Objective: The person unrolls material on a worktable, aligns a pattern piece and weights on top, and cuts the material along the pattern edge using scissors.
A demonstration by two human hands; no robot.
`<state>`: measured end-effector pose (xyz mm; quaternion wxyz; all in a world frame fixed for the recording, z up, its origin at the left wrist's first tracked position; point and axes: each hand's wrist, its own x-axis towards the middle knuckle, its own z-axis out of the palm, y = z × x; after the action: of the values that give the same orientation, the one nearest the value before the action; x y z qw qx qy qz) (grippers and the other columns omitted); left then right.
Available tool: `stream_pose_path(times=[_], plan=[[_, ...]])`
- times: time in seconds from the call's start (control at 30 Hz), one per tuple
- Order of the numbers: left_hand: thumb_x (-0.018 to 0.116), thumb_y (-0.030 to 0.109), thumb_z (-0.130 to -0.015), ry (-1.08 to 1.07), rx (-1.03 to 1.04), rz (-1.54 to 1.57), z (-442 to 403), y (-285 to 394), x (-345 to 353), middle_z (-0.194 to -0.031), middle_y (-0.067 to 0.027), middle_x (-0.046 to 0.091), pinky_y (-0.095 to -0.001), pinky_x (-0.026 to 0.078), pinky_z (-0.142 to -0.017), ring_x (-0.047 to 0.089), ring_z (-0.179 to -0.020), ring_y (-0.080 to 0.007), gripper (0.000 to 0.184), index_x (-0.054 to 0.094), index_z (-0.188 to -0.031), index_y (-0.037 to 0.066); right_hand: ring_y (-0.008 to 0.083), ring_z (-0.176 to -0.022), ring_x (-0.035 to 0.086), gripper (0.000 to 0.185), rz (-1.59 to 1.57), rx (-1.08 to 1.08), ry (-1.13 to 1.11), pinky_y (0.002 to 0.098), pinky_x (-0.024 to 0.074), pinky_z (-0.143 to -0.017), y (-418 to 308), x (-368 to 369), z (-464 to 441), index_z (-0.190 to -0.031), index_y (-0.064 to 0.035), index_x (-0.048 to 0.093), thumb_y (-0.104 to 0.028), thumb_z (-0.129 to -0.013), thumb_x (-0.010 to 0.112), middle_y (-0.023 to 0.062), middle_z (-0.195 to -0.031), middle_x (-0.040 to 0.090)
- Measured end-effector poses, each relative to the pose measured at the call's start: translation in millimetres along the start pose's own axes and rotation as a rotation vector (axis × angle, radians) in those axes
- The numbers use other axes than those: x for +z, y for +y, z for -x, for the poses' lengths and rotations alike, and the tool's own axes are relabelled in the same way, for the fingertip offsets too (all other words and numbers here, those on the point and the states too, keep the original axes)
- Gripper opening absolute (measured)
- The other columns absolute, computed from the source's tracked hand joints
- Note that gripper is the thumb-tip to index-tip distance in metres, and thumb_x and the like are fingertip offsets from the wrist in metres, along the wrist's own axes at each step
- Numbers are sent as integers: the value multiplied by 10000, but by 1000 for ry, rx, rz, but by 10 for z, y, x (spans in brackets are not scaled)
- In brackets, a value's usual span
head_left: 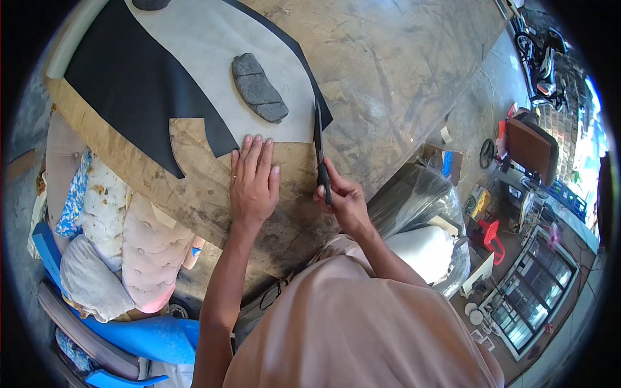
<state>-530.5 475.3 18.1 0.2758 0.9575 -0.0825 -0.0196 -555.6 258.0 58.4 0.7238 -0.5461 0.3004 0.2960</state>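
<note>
1. The pale pattern sheet (213, 48), smooth and paper-like with long curved edges, lies on top of black sheet material (126, 71) on the scuffed wooden tabletop (401, 71).
2. The left hand (253, 184) is flat and grasps nothing; its extended fingertips press at the near edge of the pattern sheet, the palm nearer the person.
3. The right hand (344, 202) is curled around the black handles of the scissors (325, 174), whose narrow dark blades run along the right edge of the pattern sheet, over the black material. How far the blades are parted I cannot tell.
4. On the pattern sheet rests a grey brake-pad-shaped weight (259, 89), curved, rough and grooved; a second dark weight (150, 3) sits at its far end, partly cut off by the view.
5. Left of the pattern sheet, the black material spreads wide, with a curved notch showing bare wood; a pale roll (76, 39) lies beyond it.
6. Below and left of the pattern sheet, off the tabletop, are button-tufted beige cushions (150, 249).
</note>
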Motion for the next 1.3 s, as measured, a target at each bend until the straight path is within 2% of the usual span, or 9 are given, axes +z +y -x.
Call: stream_pose_path(times=[0.23, 0.43, 0.53, 0.63, 0.83, 1.13, 1.23, 1.3], plan=[[567, 173, -1000, 16, 0, 37, 3, 15, -18, -1507, -169, 521, -542, 305, -1203, 428, -1460, -346, 490, 542, -1472, 47, 28, -658, 497, 678, -163, -65, -50, 200, 357, -566, -101, -53, -228, -1549, -82, 460, -89, -935, 748, -41, -813, 655], [541, 209, -1016, 2, 2, 14, 10, 5, -5, -1517, -152, 510, -529, 275, -1225, 406, -1480, -322, 502, 518, -1491, 48, 40, -630, 470, 686, 1, -44, -48, 214, 342, -543, -196, -229, -247, -1547, -88, 463, -69, -925, 751, -38, -789, 622], [568, 169, -996, 31, 10, 40, 7, 9, -7, -1504, -170, 524, -539, 296, -1207, 432, -1457, -350, 486, 550, -1465, 44, 45, -622, 455, 684, -26, -35, -31, 220, 328, -533, -249, -178, -220, -1548, -98, 466, -71, -926, 749, -34, -781, 606], [568, 167, -995, 29, 8, 42, 2, 8, -11, -1500, -172, 527, -542, 295, -1207, 434, -1456, -350, 483, 553, -1462, 43, 50, -619, 451, 680, -138, -54, -126, 224, 317, -529, -260, -181, -295, -1549, -108, 468, -70, -929, 744, -32, -771, 592], [567, 163, -994, 35, 5, 36, 1, 10, -8, -1495, -171, 534, -539, 296, -1206, 440, -1453, -349, 480, 556, -1459, 41, 56, -605, 444, 671, -143, -88, -140, 228, 298, -520, -278, -203, -356, -1547, -100, 470, -42, -930, 728, -30, -761, 581], [562, 162, -998, 63, -1, 43, 5, 17, 15, -1488, -163, 541, -539, 302, -1204, 449, -1450, -334, 465, 570, -1447, 41, 55, -587, 462, 655, 26, -49, -118, 219, 312, -509, -444, -368, -386, -1537, -78, 478, -9, -930, 716, -20, -793, 644], [556, 159, -1000, 68, -9, 41, 12, 25, 20, -1484, -159, 545, -540, 297, -1208, 448, -1450, -332, 462, 570, -1446, 40, 50, -591, 482, 643, -53, -56, -200, 213, 316, -509, -577, -351, -535, -1530, -68, 485, -12, -933, 717, -14, -808, 661], [554, 154, -998, 71, -16, 64, 19, 31, 8, -1484, -158, 545, -540, 297, -1207, 448, -1451, -333, 465, 568, -1448, 38, 50, -599, 498, 636, -74, -44, -162, 212, 321, -508, -643, -289, -568, -1528, -62, 486, -13, -936, 713, -9, -817, 667]])
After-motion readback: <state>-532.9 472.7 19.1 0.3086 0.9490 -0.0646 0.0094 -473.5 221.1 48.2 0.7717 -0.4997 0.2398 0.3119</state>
